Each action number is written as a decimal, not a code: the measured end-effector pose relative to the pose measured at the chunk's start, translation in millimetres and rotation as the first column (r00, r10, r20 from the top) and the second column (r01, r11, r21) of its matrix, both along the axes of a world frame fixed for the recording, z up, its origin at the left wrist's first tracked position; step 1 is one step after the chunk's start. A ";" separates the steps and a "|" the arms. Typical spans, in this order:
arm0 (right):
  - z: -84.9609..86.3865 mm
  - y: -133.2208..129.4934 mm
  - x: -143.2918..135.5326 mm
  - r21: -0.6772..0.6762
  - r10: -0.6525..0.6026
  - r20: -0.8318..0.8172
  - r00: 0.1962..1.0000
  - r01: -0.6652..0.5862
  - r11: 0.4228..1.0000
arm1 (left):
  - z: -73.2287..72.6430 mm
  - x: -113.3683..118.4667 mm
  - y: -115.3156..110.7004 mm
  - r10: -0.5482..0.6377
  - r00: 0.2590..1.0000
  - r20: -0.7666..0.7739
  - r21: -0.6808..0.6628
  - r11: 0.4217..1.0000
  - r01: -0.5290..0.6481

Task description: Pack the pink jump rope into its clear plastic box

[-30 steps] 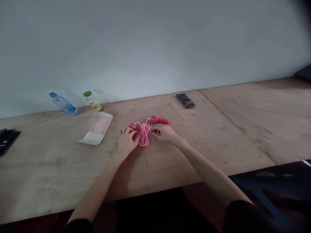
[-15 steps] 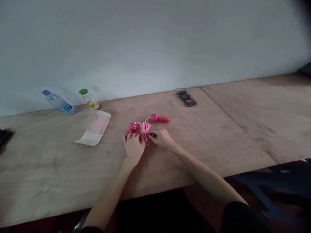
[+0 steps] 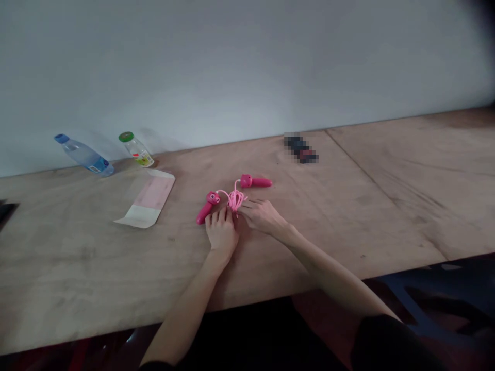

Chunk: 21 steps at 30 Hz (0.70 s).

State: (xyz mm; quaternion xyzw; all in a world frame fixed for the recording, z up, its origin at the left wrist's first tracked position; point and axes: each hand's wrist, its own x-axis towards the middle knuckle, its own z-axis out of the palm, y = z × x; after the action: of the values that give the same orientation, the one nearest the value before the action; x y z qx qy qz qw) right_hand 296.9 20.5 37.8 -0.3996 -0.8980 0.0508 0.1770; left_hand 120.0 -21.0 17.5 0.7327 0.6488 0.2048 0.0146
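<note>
A pink jump rope lies on the wooden table, its cord gathered in a looped bundle (image 3: 235, 200). One dark-pink handle (image 3: 205, 210), topped with a small animal head, slants at the left of the bundle. The other handle (image 3: 260, 182) points right, just beyond it. My left hand (image 3: 222, 229) rests at the near side of the bundle with thumb and finger closed on the cord. From the right, my right hand (image 3: 265, 215) pinches the cord's lower end, its fingertips partly hidden.
A blue-capped plastic bottle (image 3: 85, 157) and a green-lidded glass jar (image 3: 137, 150) lean by the wall at the left. A creased paper sheet (image 3: 150, 200) lies before them. A pixelated dark object (image 3: 300, 148) is at the back right. The near table edge (image 3: 247, 305) runs below my forearms.
My left hand has come off the left handle, which shows more fully now. The cord bundle looks tighter, and the loop that hung below it is no longer visible. The view has shifted slightly.
</note>
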 end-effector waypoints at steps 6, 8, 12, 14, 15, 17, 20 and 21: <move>-4.5 12.2 -1.2 0.034 0.032 -0.031 0.999 -0.031 0.999 | -6.1 -3.3 3.9 0.035 0.985 0.169 0.006 0.999 -0.036; -12.6 16.3 -3.6 -0.016 -0.005 -0.156 0.988 0.003 1.000 | -5.7 -6.6 6.1 0.054 0.964 0.261 0.007 0.998 -0.058; -30.3 21.7 -7.8 -0.089 -0.027 -0.361 0.932 -0.006 0.996 | -9.0 -11.2 9.7 0.090 0.934 0.346 0.014 0.995 -0.101; -36.2 22.8 -9.7 -0.075 -0.016 -0.396 0.918 -0.015 0.997 | -12.2 -12.1 10.7 0.066 0.926 0.371 0.035 0.996 -0.085; -38.0 23.2 -10.5 -0.068 -0.017 -0.398 0.917 -0.011 0.998 | -13.6 -12.2 11.1 0.046 0.920 0.389 0.047 0.996 -0.069; -39.4 24.5 -11.1 -0.067 -0.028 -0.378 0.926 0.003 0.998 | -15.3 -12.0 11.8 0.004 0.907 0.421 0.068 0.997 -0.036; -36.0 30.6 -8.5 -0.117 -0.047 -0.359 0.932 0.005 0.993 | -14.7 -9.9 12.6 -0.012 0.907 0.421 0.059 0.998 -0.014; -33.4 33.9 -6.9 -0.151 -0.050 -0.362 0.931 -0.006 0.989 | -13.8 -8.8 12.8 -0.002 0.914 0.407 0.046 0.999 -0.018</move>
State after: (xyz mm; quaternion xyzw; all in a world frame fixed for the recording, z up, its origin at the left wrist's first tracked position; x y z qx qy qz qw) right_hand 290.0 54.4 4.4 -0.4054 -0.8386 0.1892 0.3108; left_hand 111.2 -8.3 3.7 0.6717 0.6293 0.3684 0.1306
